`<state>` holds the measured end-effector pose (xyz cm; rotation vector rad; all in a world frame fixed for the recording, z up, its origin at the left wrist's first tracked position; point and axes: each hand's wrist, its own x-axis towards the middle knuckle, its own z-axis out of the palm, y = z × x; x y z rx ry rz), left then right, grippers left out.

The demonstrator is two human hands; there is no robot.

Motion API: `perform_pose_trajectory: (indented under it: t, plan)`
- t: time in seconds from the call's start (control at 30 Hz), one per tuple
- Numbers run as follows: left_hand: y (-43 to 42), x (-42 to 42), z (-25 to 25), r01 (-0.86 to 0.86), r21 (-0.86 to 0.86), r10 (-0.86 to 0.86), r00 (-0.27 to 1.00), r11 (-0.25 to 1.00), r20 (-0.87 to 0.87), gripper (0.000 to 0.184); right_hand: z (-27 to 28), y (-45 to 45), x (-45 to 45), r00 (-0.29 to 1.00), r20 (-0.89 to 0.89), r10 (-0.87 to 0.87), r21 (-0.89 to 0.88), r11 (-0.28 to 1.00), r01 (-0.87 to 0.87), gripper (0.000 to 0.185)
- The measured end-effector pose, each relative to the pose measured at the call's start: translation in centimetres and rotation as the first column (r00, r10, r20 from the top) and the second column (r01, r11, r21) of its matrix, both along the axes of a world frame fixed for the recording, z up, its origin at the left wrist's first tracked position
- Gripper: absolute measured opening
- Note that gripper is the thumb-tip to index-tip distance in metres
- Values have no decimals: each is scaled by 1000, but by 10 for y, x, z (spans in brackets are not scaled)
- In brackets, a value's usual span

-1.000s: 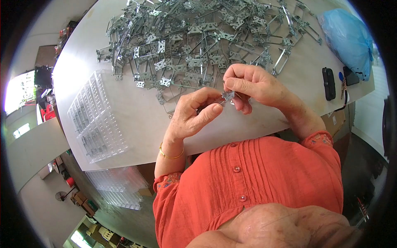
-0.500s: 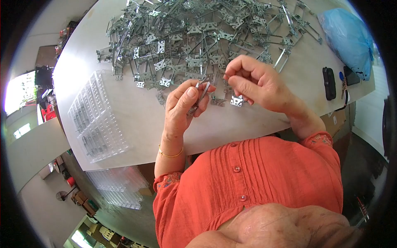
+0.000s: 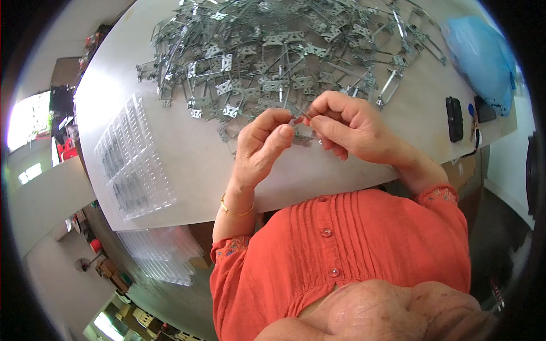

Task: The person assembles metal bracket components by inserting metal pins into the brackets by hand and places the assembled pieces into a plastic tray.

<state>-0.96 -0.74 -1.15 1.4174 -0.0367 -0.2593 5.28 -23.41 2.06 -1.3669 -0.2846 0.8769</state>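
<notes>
Head view: one pale worktop (image 3: 196,170), stocked as follows. Item, small metal piece (image 3: 305,114), at the near side of the heap, pinched between the fingertips of both hands; left hand (image 3: 257,149) and right hand (image 3: 359,129) each keep a narrow grip on it, details largely hidden by fingers. Item, broad heap of metal brackets (image 3: 278,54), loose, uncontained. Item, clear plastic tray (image 3: 154,181), at left, grey parts in its rows. Item, clear trays (image 3: 159,258), below the worktop edge, contents unclear. Item, blue plastic bag (image 3: 478,62), contents indiscernible. Item, black case (image 3: 454,119), beside it, contents unseen.
</notes>
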Motion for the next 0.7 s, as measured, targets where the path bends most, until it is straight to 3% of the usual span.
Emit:
perform_pose_trajectory:
  t: [0.07, 0.17, 0.27, 0.43, 0.6, 0.7]
  plan:
    - [0, -1, 5, 3, 76, 0, 999, 997, -41, 33, 4, 0, 1, 999, -28, -34, -37, 999, 33, 13]
    - [-7, -1, 5, -27, 155, 4, 989, 988, 145, 33, 0, 2, -1, 999, 6, -50, -50, 998, 50, 11]
    - [-2, -1, 6, -20, 269, -35, 980, 963, 196, 33, -3, 2, -4, 998, 24, -52, 17, 999, 52, 10]
    - [0, 0, 4, -45, 257, -34, 955, 965, 295, 37, -4, 2, -5, 997, 40, -59, 90, 994, 55, 10]
    - [4, -2, 0, -85, 307, -49, 914, 948, 404, 40, -7, 5, -7, 994, 101, -39, 51, 998, 34, 13]
    - [5, -2, 1, -47, 245, -44, 934, 968, 355, 40, -8, 3, -6, 995, 103, -7, 99, 995, -3, 12]
